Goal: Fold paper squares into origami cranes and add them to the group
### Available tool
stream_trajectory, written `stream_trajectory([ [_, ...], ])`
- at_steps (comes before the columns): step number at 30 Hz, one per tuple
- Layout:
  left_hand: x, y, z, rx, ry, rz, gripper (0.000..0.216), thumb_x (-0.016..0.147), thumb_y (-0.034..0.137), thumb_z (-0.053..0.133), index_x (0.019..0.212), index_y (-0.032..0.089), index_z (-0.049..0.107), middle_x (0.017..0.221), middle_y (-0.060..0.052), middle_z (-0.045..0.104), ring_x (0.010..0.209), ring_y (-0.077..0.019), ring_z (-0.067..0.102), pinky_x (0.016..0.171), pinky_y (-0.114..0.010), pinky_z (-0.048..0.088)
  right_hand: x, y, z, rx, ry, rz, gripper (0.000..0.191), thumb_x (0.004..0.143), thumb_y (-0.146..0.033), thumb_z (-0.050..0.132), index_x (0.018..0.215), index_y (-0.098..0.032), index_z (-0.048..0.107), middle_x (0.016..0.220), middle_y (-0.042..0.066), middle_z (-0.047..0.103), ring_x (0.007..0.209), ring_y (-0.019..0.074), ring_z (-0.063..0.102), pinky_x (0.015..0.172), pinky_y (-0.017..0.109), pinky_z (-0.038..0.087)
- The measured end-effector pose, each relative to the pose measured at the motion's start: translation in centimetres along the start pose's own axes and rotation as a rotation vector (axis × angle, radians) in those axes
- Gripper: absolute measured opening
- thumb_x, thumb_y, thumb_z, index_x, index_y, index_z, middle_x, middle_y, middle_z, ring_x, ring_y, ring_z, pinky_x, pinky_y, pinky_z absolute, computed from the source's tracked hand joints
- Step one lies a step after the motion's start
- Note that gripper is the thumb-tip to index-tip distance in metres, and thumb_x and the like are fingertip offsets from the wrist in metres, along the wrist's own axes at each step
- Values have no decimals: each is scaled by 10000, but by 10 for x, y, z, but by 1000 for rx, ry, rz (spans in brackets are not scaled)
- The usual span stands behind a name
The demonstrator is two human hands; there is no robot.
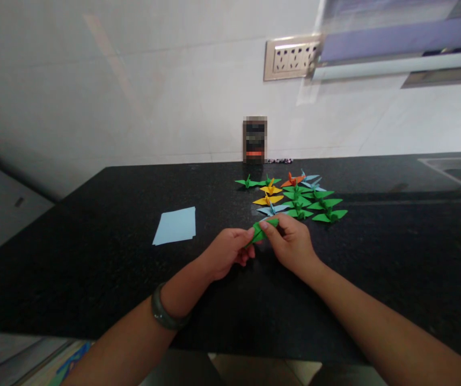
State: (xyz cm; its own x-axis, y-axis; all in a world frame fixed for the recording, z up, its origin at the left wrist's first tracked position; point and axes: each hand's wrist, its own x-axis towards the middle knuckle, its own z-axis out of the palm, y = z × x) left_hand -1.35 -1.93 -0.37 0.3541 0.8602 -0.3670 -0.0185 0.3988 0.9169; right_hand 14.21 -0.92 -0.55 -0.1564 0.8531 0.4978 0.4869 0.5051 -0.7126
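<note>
A piece of folded green origami paper (263, 231) is pinched between my two hands above the dark counter. My left hand (230, 249), a bangle on its wrist, grips the paper's left end between thumb and fingers. My right hand (290, 238) pinches the other end, thumb on top. Just beyond my hands stand several folded paper cranes: green ones (330, 215), yellow ones (268, 200), light blue ones (272, 209) and an orange one (292, 180). Off to the left lies a stack of light blue paper squares (175, 225).
The black speckled countertop (93, 257) runs back to a tiled wall. Against that wall stands a phone-like upright object (255, 140), its face pixelated, with a beaded strand (280, 161) beside it. A socket panel (292, 57) is above, and a sink edge (451, 174) shows at right.
</note>
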Motion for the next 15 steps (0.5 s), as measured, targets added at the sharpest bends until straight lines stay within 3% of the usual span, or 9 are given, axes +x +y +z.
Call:
stream_trajectory([
  [4, -1, 0, -4, -97, -56, -55, 367, 649, 441, 662, 776, 99, 619, 532, 31, 485, 416, -37, 387, 400, -180, 296, -1, 1, -1, -6, 13, 7, 222, 822, -287, 500, 660, -169, 597, 632, 23, 605, 584, 121, 534, 566, 235, 408],
  [8, -1, 0, -4, -116, -72, -65, 472, 683, 541, 585, 789, 83, 631, 536, 24, 464, 424, -42, 373, 399, -189, 306, -1, 2, -2, -35, 28, -28, 220, 822, -289, 499, 666, -168, 594, 602, 12, 571, 557, 114, 514, 546, 231, 397],
  [12, -1, -3, -4, -73, -87, -33, 459, 705, 535, 560, 784, 86, 615, 499, 54, 398, 399, -30, 294, 387, -185, 267, 0, 2, -2, -47, 32, -48, 217, 824, -290, 497, 671, -169, 593, 604, 10, 565, 560, 115, 518, 549, 229, 397],
  [15, 1, -5, -4, 43, -29, 22, 395, 714, 508, 550, 728, 114, 579, 449, 82, 332, 376, -35, 251, 379, -189, 243, 0, 1, -1, -46, 18, -39, 207, 819, -285, 497, 680, -171, 599, 627, 17, 586, 576, 120, 527, 559, 232, 399],
])
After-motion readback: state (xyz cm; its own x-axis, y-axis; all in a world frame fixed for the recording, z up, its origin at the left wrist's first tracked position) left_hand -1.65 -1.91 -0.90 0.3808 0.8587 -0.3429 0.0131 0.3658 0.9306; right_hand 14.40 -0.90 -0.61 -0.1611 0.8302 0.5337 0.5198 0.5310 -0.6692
